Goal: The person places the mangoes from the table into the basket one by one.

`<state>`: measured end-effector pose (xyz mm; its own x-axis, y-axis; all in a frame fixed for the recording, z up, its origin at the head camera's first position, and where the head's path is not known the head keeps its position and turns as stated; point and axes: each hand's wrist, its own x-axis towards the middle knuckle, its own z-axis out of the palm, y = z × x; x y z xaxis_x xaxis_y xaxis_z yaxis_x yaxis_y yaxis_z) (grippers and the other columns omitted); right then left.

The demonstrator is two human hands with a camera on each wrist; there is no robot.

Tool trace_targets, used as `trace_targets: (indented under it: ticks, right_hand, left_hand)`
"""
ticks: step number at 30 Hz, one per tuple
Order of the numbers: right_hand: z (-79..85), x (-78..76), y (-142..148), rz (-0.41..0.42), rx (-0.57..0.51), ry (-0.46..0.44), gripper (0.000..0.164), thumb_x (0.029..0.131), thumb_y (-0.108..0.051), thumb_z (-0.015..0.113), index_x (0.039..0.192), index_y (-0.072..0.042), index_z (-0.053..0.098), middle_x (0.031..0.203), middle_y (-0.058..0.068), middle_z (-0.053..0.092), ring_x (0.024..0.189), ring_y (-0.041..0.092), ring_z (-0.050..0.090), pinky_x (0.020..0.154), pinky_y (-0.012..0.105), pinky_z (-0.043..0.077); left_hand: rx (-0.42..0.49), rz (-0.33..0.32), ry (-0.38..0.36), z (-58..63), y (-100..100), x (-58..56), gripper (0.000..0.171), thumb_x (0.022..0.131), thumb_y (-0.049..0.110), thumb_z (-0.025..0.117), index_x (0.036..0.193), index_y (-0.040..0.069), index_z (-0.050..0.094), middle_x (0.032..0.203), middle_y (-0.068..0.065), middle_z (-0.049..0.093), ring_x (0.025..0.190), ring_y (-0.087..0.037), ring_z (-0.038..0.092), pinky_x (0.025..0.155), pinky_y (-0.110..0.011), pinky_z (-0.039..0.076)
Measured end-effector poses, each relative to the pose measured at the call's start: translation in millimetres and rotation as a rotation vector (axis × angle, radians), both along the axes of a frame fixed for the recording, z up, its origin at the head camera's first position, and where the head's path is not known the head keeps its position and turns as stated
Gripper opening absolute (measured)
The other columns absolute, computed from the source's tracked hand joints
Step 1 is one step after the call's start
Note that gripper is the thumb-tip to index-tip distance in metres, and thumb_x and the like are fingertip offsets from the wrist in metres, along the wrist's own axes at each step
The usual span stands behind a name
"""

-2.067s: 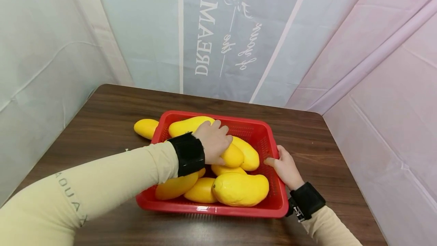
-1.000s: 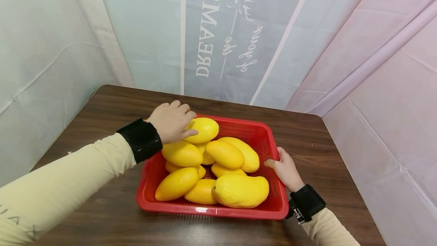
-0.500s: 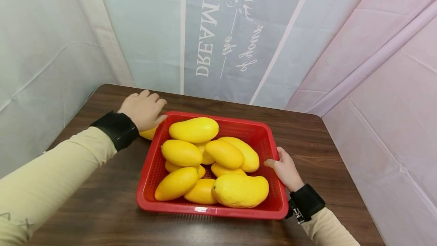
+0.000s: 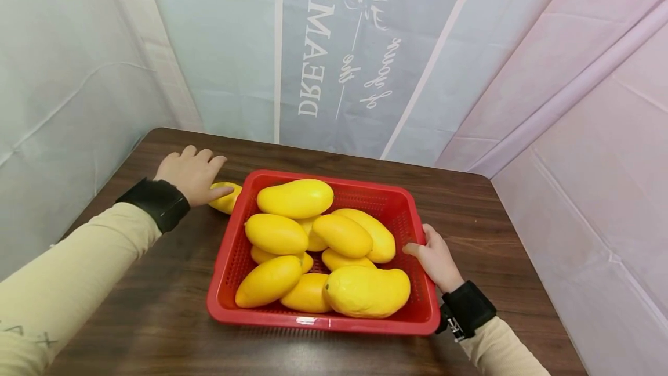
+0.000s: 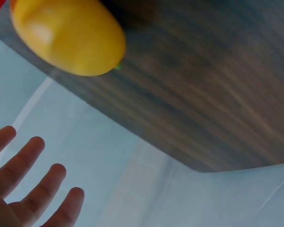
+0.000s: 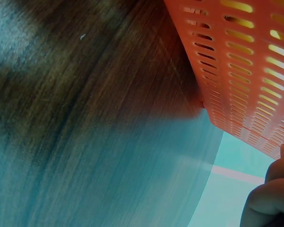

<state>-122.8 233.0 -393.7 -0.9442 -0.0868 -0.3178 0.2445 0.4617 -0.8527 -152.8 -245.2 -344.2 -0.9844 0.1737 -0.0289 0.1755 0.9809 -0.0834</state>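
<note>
A red slotted plastic basket sits on the table, piled with several yellow mangoes. One more mango lies on the table just outside the basket's far left corner, partly hidden by the basket rim and my thumb. My left hand hovers beside and above that loose mango, fingers spread and nothing in them. In the left wrist view the same mango appears apart from the fingers. On the basket's right rim, my right hand grips with the thumb inside; its curled fingers show by the slotted wall in the right wrist view.
The dark wood-grain table ends at a printed cloth backdrop behind. Pale fabric walls close in on both sides. Black bands circle both wrists.
My left hand has left the mangoes in the basket and moved left, over the rim, to the loose mango outside. My right hand keeps its grip on the rim.
</note>
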Motion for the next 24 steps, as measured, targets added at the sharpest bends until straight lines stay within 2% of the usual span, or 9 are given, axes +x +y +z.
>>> trace_targets:
  ticks: [10, 17, 24]
  right_hand:
    - [0.3, -0.4, -1, -0.001, -0.002, 0.010, 0.041, 0.093, -0.011, 0.058, 0.128, 0.001, 0.039, 0.122, 0.027, 0.060, 0.092, 0.028, 0.074, 0.073, 0.048, 0.062]
    - [4.1, 0.4, -3, -0.004, 0.004, 0.028, 0.040, 0.092, -0.009, 0.057, 0.126, 0.003, 0.040, 0.117, 0.028, 0.061, 0.087, 0.027, 0.073, 0.073, 0.047, 0.062]
    - [4.7, 1.3, -3, -0.005, 0.008, 0.019, 0.041, 0.092, -0.009, 0.058, 0.126, 0.003, 0.040, 0.118, 0.028, 0.060, 0.088, 0.026, 0.073, 0.074, 0.047, 0.062]
  left_hand:
    - [0.022, 0.035, -0.053, -24.8, -3, -0.8, 0.083, 0.084, 0.062, 0.062, 0.142, 0.004, 0.048, 0.129, -0.027, 0.055, 0.112, -0.049, 0.051, 0.089, -0.064, 0.050]
    - [0.082, 0.061, -0.094, -39.0, -4, 0.1, 0.091, 0.080, 0.064, 0.065, 0.147, 0.007, 0.042, 0.136, -0.029, 0.051, 0.113, -0.051, 0.050, 0.090, -0.066, 0.050]
    - [0.124, 0.054, -0.116, -50.9, -3, -0.9, 0.090, 0.080, 0.061, 0.068, 0.148, 0.006, 0.042, 0.139, -0.027, 0.049, 0.117, -0.050, 0.050, 0.092, -0.067, 0.049]
